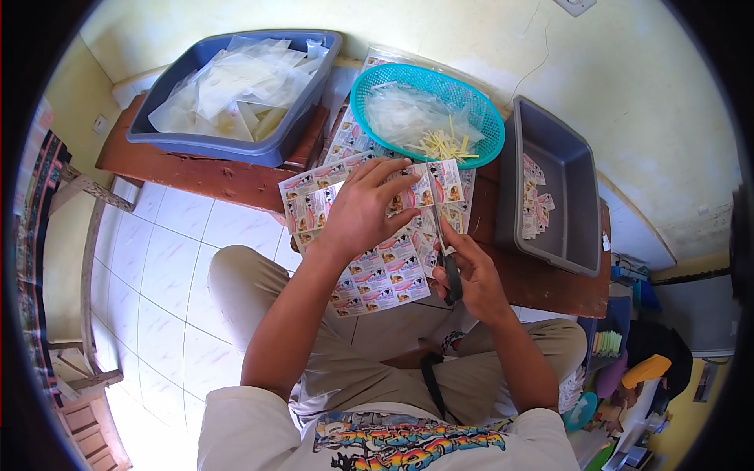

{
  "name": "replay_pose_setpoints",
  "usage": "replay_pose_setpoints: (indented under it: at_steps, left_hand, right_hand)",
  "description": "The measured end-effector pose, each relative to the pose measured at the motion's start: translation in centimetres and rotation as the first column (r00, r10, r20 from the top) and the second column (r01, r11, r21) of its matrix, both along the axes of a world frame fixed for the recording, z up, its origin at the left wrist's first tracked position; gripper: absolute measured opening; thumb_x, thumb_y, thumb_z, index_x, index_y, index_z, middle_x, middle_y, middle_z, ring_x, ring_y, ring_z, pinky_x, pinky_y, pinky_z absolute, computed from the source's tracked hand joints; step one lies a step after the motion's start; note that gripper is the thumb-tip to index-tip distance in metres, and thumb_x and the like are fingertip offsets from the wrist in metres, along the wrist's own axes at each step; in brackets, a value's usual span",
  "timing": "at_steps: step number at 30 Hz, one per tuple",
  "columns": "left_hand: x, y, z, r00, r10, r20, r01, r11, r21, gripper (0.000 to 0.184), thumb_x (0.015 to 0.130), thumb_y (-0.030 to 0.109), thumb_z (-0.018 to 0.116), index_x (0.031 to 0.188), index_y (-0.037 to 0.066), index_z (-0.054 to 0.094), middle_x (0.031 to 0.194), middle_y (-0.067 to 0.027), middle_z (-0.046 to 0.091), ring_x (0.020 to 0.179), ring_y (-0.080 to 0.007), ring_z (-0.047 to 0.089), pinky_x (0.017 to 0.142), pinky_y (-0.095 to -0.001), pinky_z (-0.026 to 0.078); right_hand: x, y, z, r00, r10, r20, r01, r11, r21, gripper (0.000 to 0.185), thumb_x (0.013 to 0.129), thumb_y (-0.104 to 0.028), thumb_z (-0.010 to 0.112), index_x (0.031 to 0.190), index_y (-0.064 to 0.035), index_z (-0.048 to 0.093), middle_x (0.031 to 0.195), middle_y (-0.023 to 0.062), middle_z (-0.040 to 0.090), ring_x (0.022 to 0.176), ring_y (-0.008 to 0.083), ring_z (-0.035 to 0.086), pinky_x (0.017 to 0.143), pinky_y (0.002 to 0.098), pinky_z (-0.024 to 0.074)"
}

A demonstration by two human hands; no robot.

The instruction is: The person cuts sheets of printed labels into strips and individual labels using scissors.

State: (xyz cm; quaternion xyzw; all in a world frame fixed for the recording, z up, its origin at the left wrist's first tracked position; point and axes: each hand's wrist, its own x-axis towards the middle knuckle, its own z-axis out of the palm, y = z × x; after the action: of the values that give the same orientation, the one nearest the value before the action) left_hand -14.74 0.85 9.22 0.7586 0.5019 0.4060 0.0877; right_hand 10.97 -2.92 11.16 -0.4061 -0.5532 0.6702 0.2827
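Note:
My left hand [365,204] lies with fingers stretched out over a printed label sheet [314,206], holding it down. Black-handled scissors [452,279] are in my right hand [481,275], and their blades reach up to the right part of that sheet. How far apart the blades are I cannot tell. Another label sheet [385,281] with cow pictures hangs below my left wrist, over the bench's near edge. More printed sheets [349,140] lie underneath, partly hidden by my hands.
Beyond my hands stands a teal basket [493,141] with clear plastic bags [416,114] and yellow strips [444,145]. A grey tub [569,169] at right holds cut labels [536,206]. A blue-grey tub [275,151] of plastic sheets is left on the bench [188,177]. Another person [664,361] is lower right.

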Motion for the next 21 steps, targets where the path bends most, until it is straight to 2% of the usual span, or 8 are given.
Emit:
replay_pose_setpoints:
  at_steps: [21]
  left_hand:
    - [0.21,-0.20,-0.47,0.999,-0.038,-0.011,0.037,0.999,-0.024,0.055,0.078,0.021,0.093,0.130,0.011,0.075,0.141,-0.0121,0.069,0.130,-0.0358,0.063,0.114,-0.0500,0.049]
  right_hand:
    - [-0.15,-0.11,-0.20,0.999,-0.032,0.025,0.031,0.999,0.022,0.080,0.097,-0.006,0.081,0.167,-0.0078,0.042,0.126,0.0069,0.053,0.088,0.0086,0.062,0.066,0.0242,0.0568]
